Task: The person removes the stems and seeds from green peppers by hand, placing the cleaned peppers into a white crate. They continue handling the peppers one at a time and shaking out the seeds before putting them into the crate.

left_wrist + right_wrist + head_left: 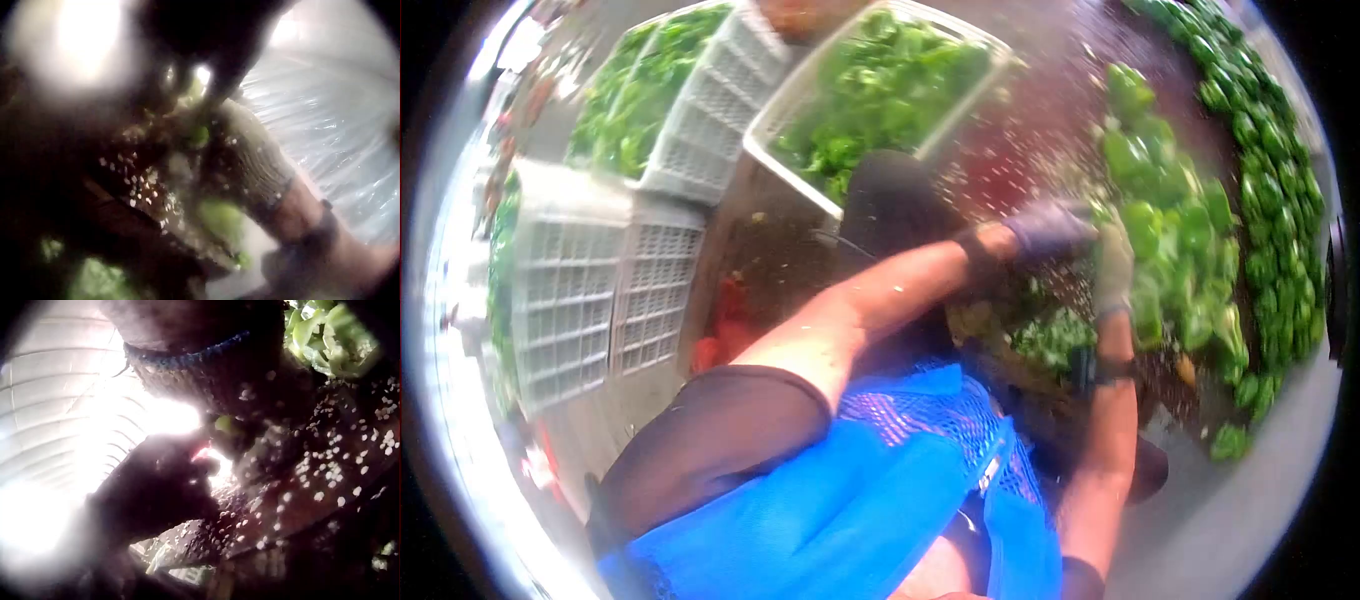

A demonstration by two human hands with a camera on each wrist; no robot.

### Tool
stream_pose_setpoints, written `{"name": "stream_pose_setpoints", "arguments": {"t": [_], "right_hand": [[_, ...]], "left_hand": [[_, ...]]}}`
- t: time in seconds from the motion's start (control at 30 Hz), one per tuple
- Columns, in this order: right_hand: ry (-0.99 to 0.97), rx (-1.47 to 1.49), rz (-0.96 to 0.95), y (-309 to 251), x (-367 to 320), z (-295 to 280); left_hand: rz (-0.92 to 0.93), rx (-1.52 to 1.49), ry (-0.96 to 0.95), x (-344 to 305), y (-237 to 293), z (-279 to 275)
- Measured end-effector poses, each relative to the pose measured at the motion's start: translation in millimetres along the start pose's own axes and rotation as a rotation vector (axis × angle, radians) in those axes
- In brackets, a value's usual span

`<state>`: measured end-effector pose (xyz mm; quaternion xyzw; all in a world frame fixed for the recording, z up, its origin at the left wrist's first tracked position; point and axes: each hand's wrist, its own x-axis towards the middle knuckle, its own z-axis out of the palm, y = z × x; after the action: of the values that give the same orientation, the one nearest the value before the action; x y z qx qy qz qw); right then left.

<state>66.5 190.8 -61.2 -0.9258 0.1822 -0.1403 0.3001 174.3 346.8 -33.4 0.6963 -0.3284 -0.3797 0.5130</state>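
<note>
My left hand (1050, 228), in a purple-grey glove, meets my right hand (1113, 262), in a pale knitted glove, over a seed-strewn dark red surface (990, 172). A green pepper (198, 135) shows at the fingers of my right hand (253, 153) in the left wrist view. The same green patch peeks out between the hands in the right wrist view, where my left hand (156, 487) is a dark shape close by. Shadow and blur hide the left fingers, and I cannot tell what they hold. Cut green peppers (1165, 205) lie just beyond my right hand.
Whole green peppers (1270, 210) form a long row at the far right. A white crate (785, 175) of green pieces stands ahead, with more white crates (570, 290) at the left. Pale chopped greens (1055, 335) lie below the hands, near my knees.
</note>
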Motion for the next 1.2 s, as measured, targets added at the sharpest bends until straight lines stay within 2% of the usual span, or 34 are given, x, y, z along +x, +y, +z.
{"name": "stream_pose_setpoints", "arguments": {"t": [0.03, 0.07, 0.1, 0.13, 0.17, 0.2, 0.23, 0.27, 0.33, 0.37, 0.4, 0.43, 0.47, 0.5, 0.53, 0.57, 0.6, 0.63, 0.7, 0.73, 0.77, 0.83, 0.9, 0.97, 1.0, 1.03, 1.07, 1.13, 1.2], "right_hand": [[-0.020, 0.157, 0.111, -10.6, -1.2, -0.4], [-0.022, 0.312, 0.225, -21.3, -2.3, -0.9], [-0.064, 0.466, 0.280, -18.1, -1.6, 0.0], [-0.038, 0.366, 0.291, -21.9, -1.1, 3.1], [-0.019, 0.272, 0.299, -22.2, -0.1, 4.2], [-0.060, 0.213, 0.179, -9.9, -0.3, 8.4], [-0.065, -0.285, -0.174, -5.7, -1.6, 2.6], [-0.112, -0.018, -0.064, -5.0, -1.3, 2.9], [-0.214, 0.454, 0.408, -10.8, 2.5, 1.7], [-0.249, 0.388, 0.353, -13.6, 3.0, -3.1], [-0.281, 0.321, 0.298, -16.5, 3.6, -7.9], [-0.286, 0.220, 0.303, -40.0, 0.4, -22.3], [-0.348, 0.236, 0.359, -57.4, -2.1, -36.1], [-0.340, 0.221, 0.300, -52.2, -3.8, -33.1], [-0.331, 0.204, 0.241, -47.1, -5.4, -30.1], [-0.316, 0.179, 0.197, -45.8, -8.3, -30.4], [-0.324, 0.159, 0.231, -47.0, -11.4, -32.5], [-0.282, 0.261, 0.218, -38.9, -13.3, -26.8], [-0.262, 0.596, 0.349, -33.7, -13.2, -23.9], [-0.171, 0.722, 0.280, -26.4, -15.6, -21.5], [-0.090, 0.844, 0.200, -35.2, -16.2, -27.0], [0.034, 1.318, 0.571, -67.6, -15.7, -43.6], [-0.232, 1.547, 0.689, -59.3, -6.4, -44.2], [-0.155, 1.502, 0.648, -57.1, -1.3, -42.8], [-0.245, 1.455, 0.692, -54.4, 1.6, -50.5], [-0.223, 1.496, 0.725, -61.8, 3.6, -58.6], [-0.060, 1.324, 0.509, -60.8, -3.6, -54.2], [0.062, 1.180, 0.339, -51.1, -8.5, -46.1], [-0.009, 1.250, 0.356, -39.8, -1.6, -45.1]], "left_hand": [[0.002, -0.020, -0.009, 5.1, -1.9, 2.4], [-0.051, -0.241, -0.094, -12.6, 29.2, -2.9], [-0.069, 0.005, -0.073, -0.4, 17.3, 2.2], [-0.211, 0.033, -0.096, -17.5, 53.1, -8.0], [0.007, -0.023, -0.066, 20.6, -10.2, 6.1], [-0.044, 0.000, -0.125, 32.4, -23.9, 6.9], [-0.074, 0.073, -0.159, 34.5, -21.7, 6.1], [-0.102, 0.147, -0.196, 36.2, -19.0, 5.2], [-0.038, 0.439, -0.180, 31.6, -5.6, 6.3], [0.029, 0.605, -0.145, 19.4, 10.2, 4.8], [0.204, 0.696, -0.182, 23.0, 1.9, 4.3], [0.082, 0.787, -0.298, 30.8, -2.4, 4.8], [0.057, 0.683, -0.237, 32.2, -10.6, 5.5], [0.027, 0.576, -0.178, 32.6, -19.6, 2.9], [0.070, 0.614, -0.231, 17.6, -2.3, 0.3], [0.043, 0.468, -0.192, 25.6, -20.3, 5.8], [0.022, 0.321, -0.150, 33.3, -37.6, 11.3], [0.021, 0.290, -0.129, 25.0, -20.3, 11.2], [0.074, -0.048, -0.214, 19.1, -0.4, 11.7], [0.080, -0.230, -0.244, 20.3, 5.9, 12.9], [-0.003, -0.304, -0.309, 17.9, 15.7, 10.8], [-0.185, -0.448, -0.427, 7.5, 30.7, 0.8], [-0.119, -0.681, -0.434, 10.5, 14.3, 3.2], [-0.144, -0.847, -0.472, 1.9, 23.1, -3.7], [-0.123, -0.840, -0.487, 2.5, 23.8, -5.4], [-0.095, -0.809, -0.485, 4.4, 22.5, -6.4], [-0.069, -0.781, -0.484, 6.9, 20.8, -6.8], [-0.027, -0.734, -0.488, 13.0, 19.7, -8.2], [-0.048, -0.839, -0.467, 9.6, 21.2, -11.6]]}}
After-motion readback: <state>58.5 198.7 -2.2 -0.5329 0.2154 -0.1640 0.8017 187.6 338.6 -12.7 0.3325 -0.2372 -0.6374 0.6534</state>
